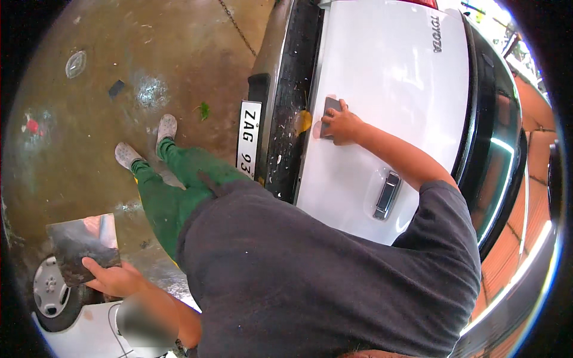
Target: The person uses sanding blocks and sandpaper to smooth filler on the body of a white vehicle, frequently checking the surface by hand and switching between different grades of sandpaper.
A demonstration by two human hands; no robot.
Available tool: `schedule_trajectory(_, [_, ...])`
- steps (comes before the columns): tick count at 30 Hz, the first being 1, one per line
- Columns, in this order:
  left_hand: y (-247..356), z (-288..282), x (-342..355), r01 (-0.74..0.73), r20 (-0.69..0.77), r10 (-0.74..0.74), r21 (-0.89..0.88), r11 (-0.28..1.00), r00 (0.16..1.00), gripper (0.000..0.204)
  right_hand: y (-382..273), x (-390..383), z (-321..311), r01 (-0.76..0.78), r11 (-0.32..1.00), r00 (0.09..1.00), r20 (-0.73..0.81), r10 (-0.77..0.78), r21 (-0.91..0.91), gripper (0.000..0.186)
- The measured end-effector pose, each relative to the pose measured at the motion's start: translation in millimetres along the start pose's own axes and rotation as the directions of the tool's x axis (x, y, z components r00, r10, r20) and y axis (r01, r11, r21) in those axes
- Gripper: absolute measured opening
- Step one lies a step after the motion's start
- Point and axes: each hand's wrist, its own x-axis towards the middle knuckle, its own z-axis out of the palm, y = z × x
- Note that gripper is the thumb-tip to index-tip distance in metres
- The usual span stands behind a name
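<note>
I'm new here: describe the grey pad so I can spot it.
Find the white tailgate, then its edge along the black bumper. There the right hand partly covers a grey rectangular pad. Unlike the dark scrap on the floor, it's hand-held.

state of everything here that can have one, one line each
Grey pad: flat against the white tailgate, under the right hand
Dark sheet: gripped in the left hand
White tailgate: shut
Tailgate handle: looks unpulled
Number plate: mounted
Floor: shiny, possibly wet
Pale shoes: worn
</note>
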Motion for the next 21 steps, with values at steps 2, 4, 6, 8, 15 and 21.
schedule_trajectory(2, [-9, -2, -5, -0.004, -0.004, 0.004, -0.022, 1.0, 1.0, 0.064, -1, 4, 2, 0.004, 0.999, 1.0, 0.019, -0.003, -0.037, 0.04])
schedule_trajectory(4, [-18, -3, -6, 0.028, -0.039, -0.029, -0.028, 0.999, 0.999, 0.064, -2, 9, 7, 0.046, 0.999, 0.998, 0.038, -0.045, -0.028, 0.04])
schedule_trajectory(6, [-27, -4, -4, -0.058, 0.038, 0.06, -0.064, 0.996, 0.997, 0.06, -3, 14, 11, 0.056, 0.997, 0.997, 0.064, -0.053, -0.044, 0.041])
schedule_trajectory(8, [-34, -4, -3, -0.04, 0.081, 0.051, -0.121, 0.992, 0.995, 0.059, -4, 18, 14, 0.053, 0.998, 0.998, 0.028, -0.052, -0.044, 0.042])
schedule_trajectory(15, [-40, 4, -8, -0.059, 0.106, 0.079, -0.175, 0.983, 0.991, 0.055, -10, 17, 13, 0.048, 0.998, 0.998, 0.052, -0.047, -0.029, 0.043])
schedule_trajectory(21, [-36, 7, -13, -0.129, 0.12, 0.129, -0.011, 0.992, 0.984, 0.055, -10, 14, 8, 0.042, 0.996, 0.987, 0.155, -0.029, -0.077, 0.043])
